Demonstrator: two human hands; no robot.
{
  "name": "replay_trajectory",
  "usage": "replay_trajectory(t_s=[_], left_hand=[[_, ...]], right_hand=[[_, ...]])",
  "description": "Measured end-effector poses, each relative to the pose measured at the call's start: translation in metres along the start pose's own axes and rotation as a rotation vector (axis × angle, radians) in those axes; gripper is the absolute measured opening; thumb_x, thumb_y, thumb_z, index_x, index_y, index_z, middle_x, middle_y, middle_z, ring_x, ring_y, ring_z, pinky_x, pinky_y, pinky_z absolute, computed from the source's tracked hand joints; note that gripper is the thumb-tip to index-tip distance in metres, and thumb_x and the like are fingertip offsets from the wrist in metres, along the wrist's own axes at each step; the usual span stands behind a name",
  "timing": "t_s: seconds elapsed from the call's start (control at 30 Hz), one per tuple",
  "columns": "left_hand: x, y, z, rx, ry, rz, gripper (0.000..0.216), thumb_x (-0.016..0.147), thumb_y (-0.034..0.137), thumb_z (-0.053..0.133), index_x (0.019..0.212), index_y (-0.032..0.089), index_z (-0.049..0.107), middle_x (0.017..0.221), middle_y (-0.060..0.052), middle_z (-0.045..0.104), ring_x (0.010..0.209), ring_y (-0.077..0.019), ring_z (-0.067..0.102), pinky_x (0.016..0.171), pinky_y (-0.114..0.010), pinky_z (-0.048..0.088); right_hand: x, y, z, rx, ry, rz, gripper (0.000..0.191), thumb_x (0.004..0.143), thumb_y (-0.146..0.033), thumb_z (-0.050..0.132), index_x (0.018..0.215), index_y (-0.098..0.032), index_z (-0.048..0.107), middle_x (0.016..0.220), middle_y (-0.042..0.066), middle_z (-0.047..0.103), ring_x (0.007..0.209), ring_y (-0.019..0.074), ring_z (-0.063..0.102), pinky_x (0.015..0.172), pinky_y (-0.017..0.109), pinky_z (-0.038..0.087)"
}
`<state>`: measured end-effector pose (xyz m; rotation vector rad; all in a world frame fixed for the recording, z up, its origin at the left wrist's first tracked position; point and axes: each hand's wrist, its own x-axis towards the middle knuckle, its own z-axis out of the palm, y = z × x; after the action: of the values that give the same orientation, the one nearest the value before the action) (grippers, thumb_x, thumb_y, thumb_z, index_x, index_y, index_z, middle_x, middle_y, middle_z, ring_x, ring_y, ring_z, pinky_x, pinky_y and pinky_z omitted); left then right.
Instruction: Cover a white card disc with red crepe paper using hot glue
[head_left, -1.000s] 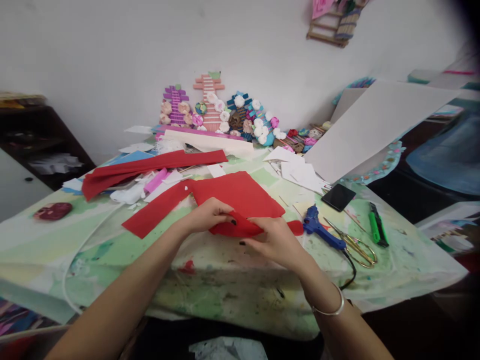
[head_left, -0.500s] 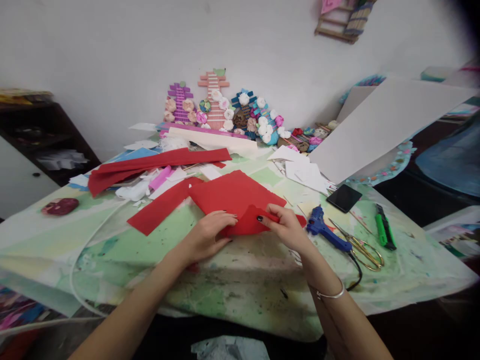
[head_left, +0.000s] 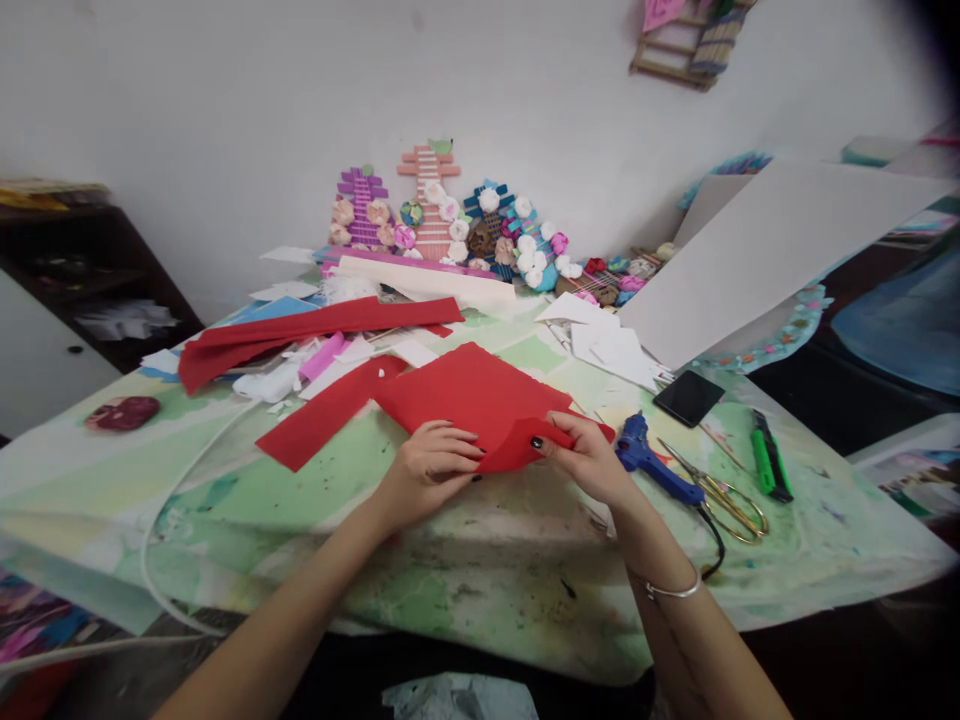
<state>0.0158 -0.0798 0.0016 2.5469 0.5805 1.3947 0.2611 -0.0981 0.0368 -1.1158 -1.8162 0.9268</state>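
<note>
A wide red crepe paper sheet (head_left: 469,390) lies on the paint-stained table in front of me, its near right edge lifted and curled over. My right hand (head_left: 589,455) pinches that curled edge between thumb and fingers. At the near left edge, my left hand (head_left: 435,465) has its fingers on top of the sheet and its thumb below, gripping it. A red paper strip (head_left: 319,420) lies left of the sheet. Just right of my right hand is a blue glue gun (head_left: 652,460), beside gold-handled scissors (head_left: 724,495).
A green box cutter (head_left: 769,460) and a black phone-like slab (head_left: 688,397) lie at the right. White paper pieces (head_left: 611,350) and a large white board (head_left: 772,250) stand behind. A folded red length (head_left: 315,325) lies back left. Flowered stick crafts (head_left: 435,205) lean against the wall.
My right hand has shifted slightly right, and the curled edge is lifted and rounder. My left hand has slid a little right along the near edge.
</note>
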Motion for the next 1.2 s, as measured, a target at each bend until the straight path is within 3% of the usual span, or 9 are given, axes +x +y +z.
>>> replay_trajectory(t_s=[0.13,0.27,0.37,0.47,0.5,0.6,0.77,0.93,1.2], left_hand=[[-0.004,0.002,0.003,-0.027,-0.008,-0.048,0.007,0.081,0.017,0.065,0.075,0.019,0.069,0.083,-0.004,0.075,0.093,-0.0203,0.068,0.091,-0.038,0.046],[-0.008,0.007,0.002,0.0,-0.035,-0.047,0.011,0.083,0.016,0.06,0.078,0.02,0.069,0.085,-0.005,0.075,0.093,-0.0194,0.067,0.094,-0.04,0.045],[-0.011,0.012,0.001,0.063,-0.068,0.002,0.012,0.084,0.014,0.058,0.081,0.02,0.069,0.088,-0.005,0.074,0.094,-0.0182,0.065,0.098,-0.042,0.044],[-0.015,0.015,0.001,0.112,-0.106,0.038,0.015,0.086,0.013,0.055,0.083,0.019,0.069,0.091,-0.005,0.073,0.096,-0.0179,0.064,0.101,-0.045,0.042],[-0.016,0.016,0.001,0.118,-0.115,0.042,0.016,0.086,0.013,0.054,0.083,0.019,0.069,0.092,-0.005,0.073,0.097,-0.0178,0.064,0.102,-0.046,0.041],[-0.018,0.015,0.001,0.117,-0.131,0.039,0.015,0.086,0.013,0.055,0.085,0.019,0.069,0.094,-0.005,0.073,0.098,-0.0177,0.064,0.104,-0.048,0.04],[-0.02,0.014,0.002,0.119,-0.14,0.045,0.015,0.085,0.012,0.055,0.086,0.019,0.069,0.093,-0.005,0.073,0.101,-0.0187,0.063,0.106,-0.052,0.039],[-0.021,0.014,0.002,0.101,-0.137,0.052,0.014,0.085,0.012,0.057,0.085,0.018,0.069,0.093,-0.005,0.073,0.101,-0.0193,0.062,0.106,-0.053,0.038],[-0.019,0.017,-0.001,0.098,-0.198,0.024,0.015,0.086,0.015,0.057,0.083,0.019,0.07,0.097,-0.006,0.072,0.105,-0.0194,0.061,0.11,-0.056,0.031]], right_hand=[[-0.009,-0.001,-0.001,-0.053,-0.02,-0.05,0.023,0.083,-0.033,0.06,0.067,-0.018,0.056,0.064,-0.001,0.056,0.06,0.0125,0.05,0.056,0.025,0.038],[-0.031,-0.005,-0.008,-0.087,-0.037,-0.127,0.014,0.08,-0.032,0.064,0.086,-0.02,0.068,0.092,0.006,0.073,0.094,0.0224,0.064,0.088,0.038,0.046],[-0.054,-0.002,-0.027,-0.232,0.324,-0.086,0.021,0.085,-0.037,0.058,0.087,-0.02,0.07,0.091,0.009,0.073,0.093,0.0247,0.065,0.087,0.04,0.048],[-0.076,0.016,-0.058,-0.628,0.849,0.161,0.025,0.085,-0.039,0.055,0.088,-0.018,0.068,0.086,0.011,0.072,0.082,0.0268,0.066,0.08,0.041,0.048],[-0.082,0.024,-0.069,-0.785,0.868,0.258,0.025,0.082,-0.037,0.056,0.092,-0.017,0.068,0.091,0.012,0.072,0.086,0.0289,0.066,0.082,0.043,0.047],[-0.096,0.051,-0.093,-1.084,0.579,0.402,0.042,0.076,-0.024,0.052,0.112,-0.005,0.061,0.108,0.022,0.066,0.097,0.0343,0.063,0.087,0.046,0.045],[-0.103,0.067,-0.096,-1.12,0.351,0.431,0.044,0.08,-0.025,0.044,0.115,-0.003,0.06,0.108,0.022,0.066,0.098,0.0308,0.063,0.086,0.04,0.047],[-0.093,0.061,-0.083,-1.23,0.341,0.421,0.052,0.078,-0.026,0.05,0.124,-0.002,0.053,0.105,0.022,0.064,0.098,0.0313,0.06,0.083,0.04,0.045],[-0.076,0.05,-0.072,-1.295,0.372,0.5,0.037,0.084,-0.031,0.045,0.11,-0.007,0.055,0.101,0.021,0.059,0.09,0.0301,0.059,0.069,0.037,0.044]])
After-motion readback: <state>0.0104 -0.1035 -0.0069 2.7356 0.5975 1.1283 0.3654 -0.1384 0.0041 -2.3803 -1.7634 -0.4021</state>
